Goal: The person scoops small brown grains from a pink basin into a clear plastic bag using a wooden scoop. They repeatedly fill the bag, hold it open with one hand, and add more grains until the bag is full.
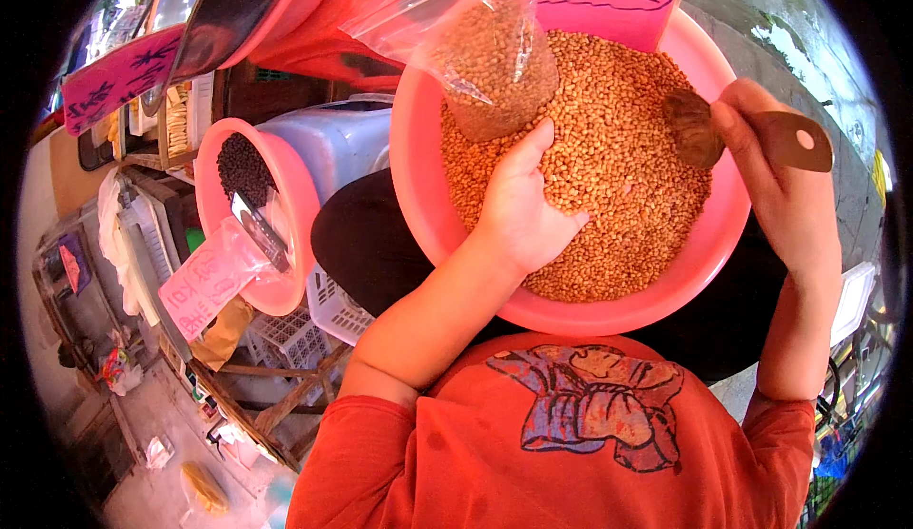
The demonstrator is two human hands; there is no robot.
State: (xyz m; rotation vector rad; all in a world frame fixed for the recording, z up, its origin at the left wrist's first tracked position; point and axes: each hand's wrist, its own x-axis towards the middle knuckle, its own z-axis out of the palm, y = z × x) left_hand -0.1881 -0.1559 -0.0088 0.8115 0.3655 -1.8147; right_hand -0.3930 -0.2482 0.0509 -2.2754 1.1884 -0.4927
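A pink plastic basin (pixel 713 243) of small tan grains (pixel 613 172) sits at my lap. My right hand (pixel 777 151) grips a metal scoop (pixel 695 129) at the basin's right side; its handle end, with a hole, sticks out past my fingers. Low over the grains, my left hand (pixel 528 204) is spread, thumb and forefinger apart, with nothing seen in it. Its fingertip comes close to the lower edge of a clear plastic bag (pixel 492 65) partly filled with similar grains; whether they touch is unclear. The bag leans in the basin's upper left part.
A smaller pink bowl (pixel 303 186) of black grains (pixel 246 165) stands left, with a bagged handwritten sign (pixel 207 279) over its rim. A pink written card (pixel 606 1) stands at the basin's far edge. Further left are a blue plastic container (pixel 335 136) and a white plastic crate (pixel 339 308).
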